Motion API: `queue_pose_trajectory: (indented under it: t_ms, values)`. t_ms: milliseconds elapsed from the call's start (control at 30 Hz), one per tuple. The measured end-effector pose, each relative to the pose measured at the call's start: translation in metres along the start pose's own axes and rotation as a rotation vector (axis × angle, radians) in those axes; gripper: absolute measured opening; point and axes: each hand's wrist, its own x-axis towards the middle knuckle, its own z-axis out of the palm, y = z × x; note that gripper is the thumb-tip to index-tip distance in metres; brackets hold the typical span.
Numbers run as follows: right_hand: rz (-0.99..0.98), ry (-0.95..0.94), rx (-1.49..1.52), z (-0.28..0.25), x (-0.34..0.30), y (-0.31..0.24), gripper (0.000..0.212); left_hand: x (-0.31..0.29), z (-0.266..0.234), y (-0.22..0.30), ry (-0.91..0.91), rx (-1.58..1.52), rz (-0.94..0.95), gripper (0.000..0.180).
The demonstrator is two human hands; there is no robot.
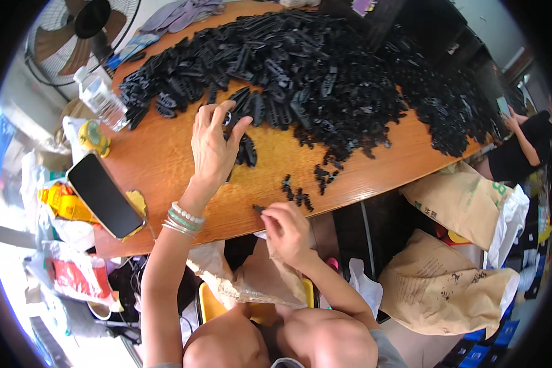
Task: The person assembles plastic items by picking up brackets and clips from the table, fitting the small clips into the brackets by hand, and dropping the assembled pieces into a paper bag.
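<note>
My left hand (213, 144), with bracelets on the wrist, reaches over the wooden table (165, 159). Its thumb and fingers curl around a black plastic part (229, 120), mostly covered by the hand. Just below lie more long black parts (248, 151). Close to the table's front edge, my right hand (286, 232) pinches a small black piece (259, 209) between thumb and fingertips. Beyond the left hand spreads a big pile of long, slotted black parts (257, 55). Smaller black pieces (349, 113) form a heap to the right, and a few small ones (297, 195) lie nearer me.
A phone (104, 196) leans at the table's left, near a clear bottle (103, 101) and a yellow bottle (94, 138). A fan (80, 30) stands far left. An open brown paper bag (257, 279) is at my lap; brown sacks (441, 285) stand right. Another person (524, 141) sits far right.
</note>
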Motion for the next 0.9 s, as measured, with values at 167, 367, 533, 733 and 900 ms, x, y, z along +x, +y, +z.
queue_pose_trajectory:
  t_ms: [167,367,533,733,900]
  values:
    - [0.043,0.071,0.083,-0.007,0.004,-0.004,0.018,-0.042,-0.046,0.0,-0.135,-0.68,-0.566,0.026]
    - [0.064,0.123,0.126,-0.011,0.012,-0.02,0.02,-0.091,-0.077,0.008,-0.392,-1.057,-0.658,0.033]
    - [0.224,0.081,0.341,-0.021,0.022,-0.052,0.022,-0.11,-0.08,0.019,-0.473,-1.184,-0.708,0.033]
    - [-0.062,-0.068,0.17,-0.016,0.04,-0.053,0.024,-0.112,-0.086,0.022,-0.548,-1.071,-0.666,0.027]
    - [-0.146,-0.078,0.018,-0.017,0.035,-0.048,0.026,-0.112,-0.085,0.023,-0.527,-1.166,-0.732,0.023]
